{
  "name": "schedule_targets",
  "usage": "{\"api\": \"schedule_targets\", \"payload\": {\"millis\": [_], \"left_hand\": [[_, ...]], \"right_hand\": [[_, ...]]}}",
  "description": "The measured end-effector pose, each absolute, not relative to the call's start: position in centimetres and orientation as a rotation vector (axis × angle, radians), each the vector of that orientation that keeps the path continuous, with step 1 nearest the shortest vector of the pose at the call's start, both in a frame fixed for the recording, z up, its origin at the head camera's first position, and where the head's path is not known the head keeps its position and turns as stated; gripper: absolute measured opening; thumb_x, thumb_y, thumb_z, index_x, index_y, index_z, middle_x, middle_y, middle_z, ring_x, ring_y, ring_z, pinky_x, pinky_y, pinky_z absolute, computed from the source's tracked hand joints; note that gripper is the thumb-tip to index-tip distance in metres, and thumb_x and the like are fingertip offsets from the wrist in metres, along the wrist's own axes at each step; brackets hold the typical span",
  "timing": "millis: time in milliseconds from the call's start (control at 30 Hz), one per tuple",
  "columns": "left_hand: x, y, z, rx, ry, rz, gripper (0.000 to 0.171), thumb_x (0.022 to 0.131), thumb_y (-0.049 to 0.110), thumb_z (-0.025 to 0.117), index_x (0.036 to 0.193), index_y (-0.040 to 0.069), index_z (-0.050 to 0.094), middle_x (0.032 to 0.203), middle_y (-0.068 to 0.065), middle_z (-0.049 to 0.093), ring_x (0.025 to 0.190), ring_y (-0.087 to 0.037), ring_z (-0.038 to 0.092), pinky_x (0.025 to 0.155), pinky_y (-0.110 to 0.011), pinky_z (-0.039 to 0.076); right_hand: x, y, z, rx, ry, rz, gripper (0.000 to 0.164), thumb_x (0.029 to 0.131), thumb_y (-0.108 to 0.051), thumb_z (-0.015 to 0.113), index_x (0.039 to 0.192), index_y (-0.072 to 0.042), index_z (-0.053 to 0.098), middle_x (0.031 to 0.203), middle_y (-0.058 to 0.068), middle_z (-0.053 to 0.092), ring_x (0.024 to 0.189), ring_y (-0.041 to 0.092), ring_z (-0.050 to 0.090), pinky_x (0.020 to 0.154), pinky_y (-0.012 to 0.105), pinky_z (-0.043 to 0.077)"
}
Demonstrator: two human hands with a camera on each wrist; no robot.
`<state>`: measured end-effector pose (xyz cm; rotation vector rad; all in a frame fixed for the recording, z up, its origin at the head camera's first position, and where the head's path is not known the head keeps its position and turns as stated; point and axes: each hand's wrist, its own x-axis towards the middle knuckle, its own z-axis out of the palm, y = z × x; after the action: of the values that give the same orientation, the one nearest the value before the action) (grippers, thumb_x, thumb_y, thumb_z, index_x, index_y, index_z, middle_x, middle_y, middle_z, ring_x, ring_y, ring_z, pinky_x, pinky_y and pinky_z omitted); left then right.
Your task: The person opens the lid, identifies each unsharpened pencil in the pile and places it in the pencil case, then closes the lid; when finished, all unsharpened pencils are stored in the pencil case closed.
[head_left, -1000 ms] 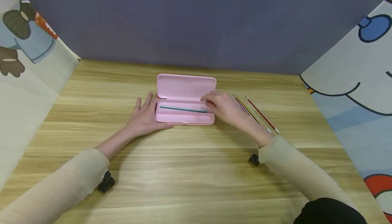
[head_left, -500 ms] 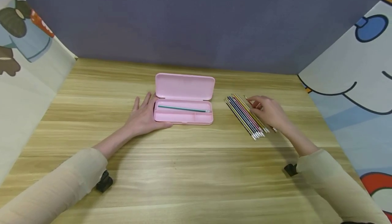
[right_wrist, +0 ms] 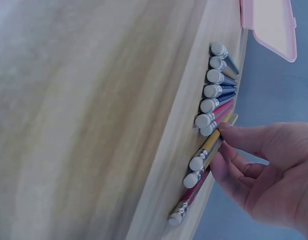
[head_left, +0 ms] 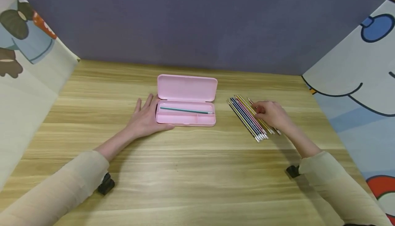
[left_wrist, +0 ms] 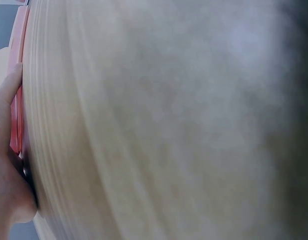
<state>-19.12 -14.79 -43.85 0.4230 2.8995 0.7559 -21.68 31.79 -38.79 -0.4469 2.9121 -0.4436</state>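
Case lies open on the worktop, one teal pencil inside, left hand spread against it. Right hand has left the case and pinches yellow pencils among those still outside.

The right hand covers part of the red pencil; in the left wrist view the table is blurred and the left hand cut off
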Motion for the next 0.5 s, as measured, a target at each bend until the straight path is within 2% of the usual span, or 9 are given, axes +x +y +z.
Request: {"api": "schedule_targets", "payload": {"millis": [333, 500], "left_hand": [[-19.1, -14.6, -43.8, 0.416, 2.894, 0.762, 0.121, 0.073, 0.070, 0.079, 0.161, 0.015, 0.018, 0.172, -0.017, 0.020, 0.163, -0.036, 0.006, 0.130, -0.061, -0.007], [-19.0, -14.7, -43.7, 0.417, 2.898, 0.760, 0.119, 0.074, 0.069, 0.079, 0.161, 0.014, 0.019, 0.173, -0.016, 0.019, 0.163, -0.036, 0.006, 0.130, -0.061, -0.007]], "right_hand": [[-21.5, 31.7, -38.0, -0.375, 2.876, -0.500, 0.040, 0.097, -0.009, 0.069, 0.135, -0.001, 0.064, 0.104, 0.018, 0.075, 0.094, 0.034, 0.073, 0.082, 0.053, 0.057], [-21.5, 30.9, -36.8, -0.420, 2.962, -0.596, 0.037, 0.097, -0.007, 0.068, 0.134, -0.002, 0.064, 0.102, 0.019, 0.074, 0.094, 0.035, 0.073, 0.078, 0.050, 0.057]]}}
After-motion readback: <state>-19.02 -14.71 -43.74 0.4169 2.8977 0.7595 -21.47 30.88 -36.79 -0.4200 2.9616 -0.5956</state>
